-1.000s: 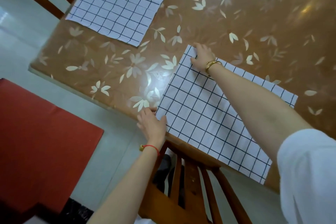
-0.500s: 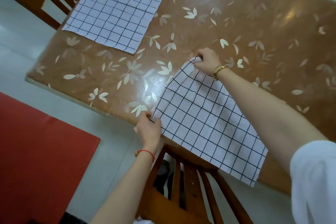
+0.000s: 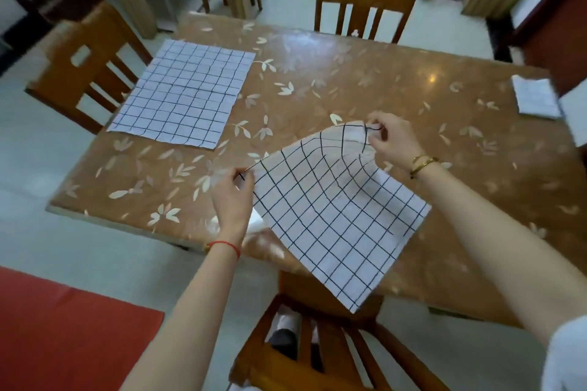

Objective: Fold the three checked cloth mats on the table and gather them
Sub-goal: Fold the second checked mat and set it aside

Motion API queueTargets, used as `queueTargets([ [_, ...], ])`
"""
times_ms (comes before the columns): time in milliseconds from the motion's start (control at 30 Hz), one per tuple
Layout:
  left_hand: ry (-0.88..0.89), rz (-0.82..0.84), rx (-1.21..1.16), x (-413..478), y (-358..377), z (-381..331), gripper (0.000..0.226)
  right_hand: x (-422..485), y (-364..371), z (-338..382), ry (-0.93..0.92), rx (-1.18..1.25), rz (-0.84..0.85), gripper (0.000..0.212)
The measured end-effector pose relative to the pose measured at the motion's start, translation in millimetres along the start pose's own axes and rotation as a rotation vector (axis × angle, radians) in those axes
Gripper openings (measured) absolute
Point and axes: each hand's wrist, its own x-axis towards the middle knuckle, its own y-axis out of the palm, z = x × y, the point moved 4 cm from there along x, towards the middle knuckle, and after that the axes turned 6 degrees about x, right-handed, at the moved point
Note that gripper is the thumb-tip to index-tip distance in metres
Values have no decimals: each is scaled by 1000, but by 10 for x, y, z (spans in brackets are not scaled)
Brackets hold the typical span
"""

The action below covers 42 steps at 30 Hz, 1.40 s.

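Pinching two corners of a checked cloth mat (image 3: 330,219), a person lifts its far edge off the worktop (image 3: 349,79) while its near corner hangs past the edge above a wooden chair (image 3: 317,346). The left hand (image 3: 233,197), a red string at its wrist, has thumb and fingers closed on the left corner; the right hand (image 3: 394,136), wearing gold bangles, is closed on the far corner, and the cloth bows between them. A second checked mat (image 3: 184,92) lies flat and unfolded at the far left of the leaf-patterned top, beside another chair (image 3: 89,70). A third, folded mat (image 3: 535,98) sits small at the far right edge, well apart from both.
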Motion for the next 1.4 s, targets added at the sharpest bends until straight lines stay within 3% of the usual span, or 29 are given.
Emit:
queueTargets([
  [133,198,25,26,61,-108,-399,15,-360,-448,140,-22,1,-114,4],
  [433,686,-15,61,-3,-562,-1584,7,-1090,-1498,492,-158,-65,-387,15],
  [633,891,-53,41,-29,-922,-2260,9,-1384,-2193,709,-155,-68,-499,16],
  [933,1004,99,5,-53,-1355,-2679,8,-1758,-2794,1154,-218,-22,-363,13],
  [1167,980,226,-28,-78,-1397,-2697,13,-1788,-2920,1078,-168,-44,-292,11],
  [1400,928,142,27,-92,-1119,-2609,11,-1663,-2778,709,-98,-141,-269,9],
])
